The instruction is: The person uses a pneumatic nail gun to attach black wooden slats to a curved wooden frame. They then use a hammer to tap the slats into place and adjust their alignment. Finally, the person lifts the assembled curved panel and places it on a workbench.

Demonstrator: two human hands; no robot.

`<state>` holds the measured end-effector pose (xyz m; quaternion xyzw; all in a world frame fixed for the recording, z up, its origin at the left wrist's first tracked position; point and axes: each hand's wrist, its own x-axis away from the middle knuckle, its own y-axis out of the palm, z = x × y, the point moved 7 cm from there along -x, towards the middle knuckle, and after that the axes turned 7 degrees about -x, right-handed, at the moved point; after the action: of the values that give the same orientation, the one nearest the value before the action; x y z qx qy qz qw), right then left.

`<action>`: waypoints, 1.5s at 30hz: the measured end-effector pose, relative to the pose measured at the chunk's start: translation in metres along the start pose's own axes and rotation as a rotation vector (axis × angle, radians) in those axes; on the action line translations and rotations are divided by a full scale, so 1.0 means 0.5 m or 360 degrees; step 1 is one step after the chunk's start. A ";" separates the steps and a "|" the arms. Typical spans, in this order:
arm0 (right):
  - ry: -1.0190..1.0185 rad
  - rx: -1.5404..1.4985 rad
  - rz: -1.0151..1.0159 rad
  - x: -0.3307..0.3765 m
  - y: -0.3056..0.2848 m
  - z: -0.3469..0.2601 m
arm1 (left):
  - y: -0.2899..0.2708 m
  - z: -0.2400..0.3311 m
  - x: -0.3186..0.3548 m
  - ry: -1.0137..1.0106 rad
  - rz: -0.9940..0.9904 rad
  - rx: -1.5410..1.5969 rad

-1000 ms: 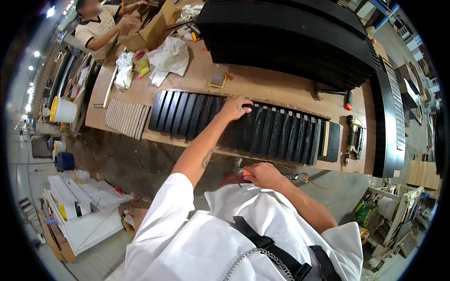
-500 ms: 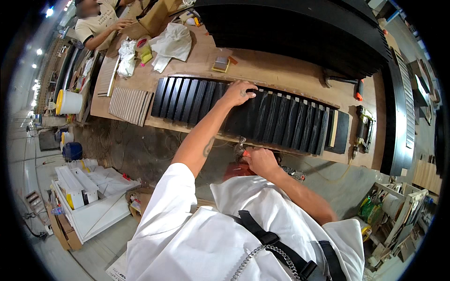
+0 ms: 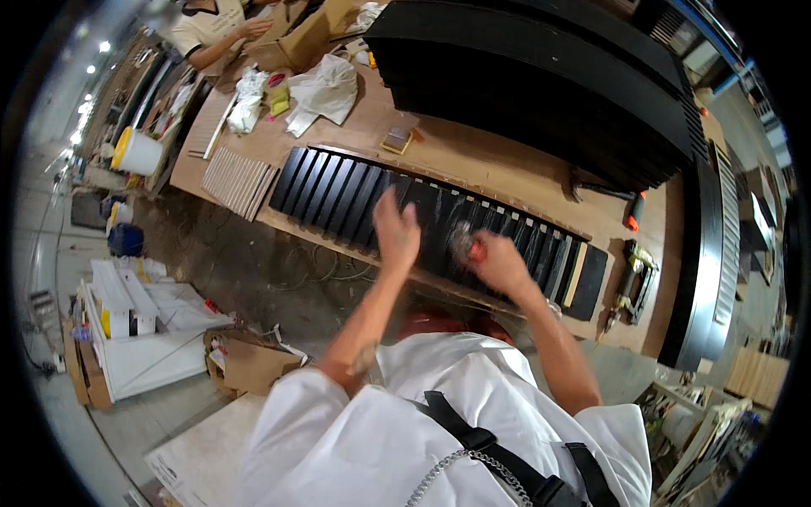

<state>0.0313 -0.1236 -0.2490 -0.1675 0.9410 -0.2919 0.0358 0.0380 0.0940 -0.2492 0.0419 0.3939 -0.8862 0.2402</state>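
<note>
A row of black slats (image 3: 328, 193) lies along the front of the wooden workbench (image 3: 481, 139). My left hand (image 3: 397, 237) is over the middle of the row, slightly blurred, thumb and fingers apart with nothing visible between them. To its right, my right hand (image 3: 504, 269) is closed round the red grip of a hammer (image 3: 460, 242). The hammer's metal head is smeared by motion above the slats. Whether it touches them I cannot tell. Small pale blocks show along the row's far edge.
A tall stack of black panels (image 3: 515, 93) stands at the back. An orange-and-black-handled tool (image 3: 634, 213) and a nail gun (image 3: 632, 283) lie at right. Pale slats (image 3: 238, 182), white cloth (image 3: 325, 91) and a small yellow-edged block (image 3: 395, 140) are left. Another person (image 3: 211, 34) handles a cardboard box (image 3: 308, 42).
My left hand has left the row's far edge and come nearer me. My right hand has lifted the hammer from the bench's front edge to over the slats. The view has tilted.
</note>
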 end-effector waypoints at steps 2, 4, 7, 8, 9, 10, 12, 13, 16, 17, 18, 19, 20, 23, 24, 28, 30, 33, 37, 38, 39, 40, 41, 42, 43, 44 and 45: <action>0.0008 -0.0083 -0.0167 -0.110 -0.024 0.069 | 0.012 -0.097 0.152 -0.0709 0.0097 0.0557; 0.0414 -0.0248 -0.0227 -0.186 -0.028 0.104 | 0.019 -0.050 0.266 -0.1299 0.0173 0.1199; 0.0634 -0.0429 -0.0634 -0.245 -0.004 0.120 | 0.096 -0.041 0.328 -0.1629 0.0092 0.1697; 0.0633 -0.0465 -0.0748 -0.246 0.013 0.125 | 0.111 -0.038 0.335 -0.1791 0.0242 0.1904; 0.0642 -0.0496 -0.0845 -0.241 0.023 0.130 | 0.109 -0.025 0.327 -0.1678 0.0136 0.1849; 0.0657 -0.0529 -0.0934 -0.239 0.034 0.134 | 0.106 -0.020 0.326 -0.1712 0.0205 0.1869; 0.0694 -0.0538 -0.0953 -0.246 0.035 0.152 | 0.107 -0.009 0.323 -0.1784 0.0296 0.1903; 0.0686 -0.0611 -0.0934 -0.248 0.037 0.163 | 0.105 -0.005 0.324 -0.1731 0.0276 0.1909; 0.0705 -0.0762 -0.0864 -0.240 0.016 0.153 | 0.089 -0.021 0.326 -0.1567 0.0139 0.1894; 0.0722 -0.0803 -0.0839 -0.235 0.011 0.143 | 0.090 -0.050 0.332 -0.1522 0.0056 0.1862; 0.0728 -0.0790 -0.0829 -0.231 0.003 0.148 | 0.097 -0.060 0.328 -0.1471 -0.0049 0.1829; 0.0741 -0.0785 -0.0811 -0.230 -0.003 0.165 | 0.033 0.034 0.287 -0.1578 0.0077 0.1453; 0.0732 -0.0775 -0.0816 -0.231 -0.003 0.160 | 0.035 0.026 0.277 -0.1572 0.0005 0.1443; 0.0506 -0.0667 -0.0613 -0.228 -0.031 0.129 | 0.030 0.012 0.267 -0.1574 -0.0086 0.1458; 0.0419 -0.0636 -0.0499 -0.232 -0.050 0.120 | 0.048 -0.009 0.277 -0.1651 -0.0144 0.1599; 0.0656 -0.0414 -0.0652 -0.266 -0.066 0.142 | 0.075 -0.037 0.297 -0.1799 -0.0187 0.1962; 0.0479 -0.0141 -0.0600 -0.282 -0.082 0.132 | 0.111 -0.092 0.316 -0.1749 -0.0224 0.2074; 0.0402 -0.0120 -0.0516 -0.318 -0.090 0.157 | 0.076 -0.038 0.303 -0.1876 -0.0129 0.1969; 0.0226 0.0331 -0.0660 -0.314 -0.060 0.136 | 0.075 -0.041 0.311 -0.1927 -0.0045 0.1973; 0.0335 0.0178 -0.0673 -0.313 -0.052 0.150 | 0.070 -0.032 0.312 -0.1960 -0.0022 0.1940; 0.0439 0.0028 -0.0685 -0.312 -0.049 0.158 | 0.061 -0.021 0.310 -0.1988 0.0003 0.1911; 0.0544 -0.0122 -0.0694 -0.311 -0.046 0.167 | 0.064 -0.021 0.312 -0.1977 0.0002 0.1949; 0.0561 -0.0123 -0.0708 -0.308 -0.046 0.173 | 0.068 -0.024 0.315 -0.1966 0.0000 0.1987; 0.0568 -0.0133 -0.0727 -0.299 -0.046 0.160 | 0.068 -0.029 0.318 -0.1948 0.0010 0.2016; 0.0575 -0.0143 -0.0747 -0.292 -0.044 0.152 | 0.068 -0.033 0.323 -0.1954 0.0038 0.2023; 0.0567 -0.0184 -0.0739 -0.290 -0.041 0.147 | 0.069 -0.037 0.328 -0.1960 0.0066 0.2030; 0.0564 -0.0223 -0.0710 -0.287 -0.049 0.146 | 0.076 -0.038 0.330 -0.1960 0.0072 0.2043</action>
<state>0.1858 -0.1337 -0.2999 -0.3187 0.8903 -0.2517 -0.2059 -0.0922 0.0209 -0.3314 -0.3079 -0.3786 -0.7965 0.3570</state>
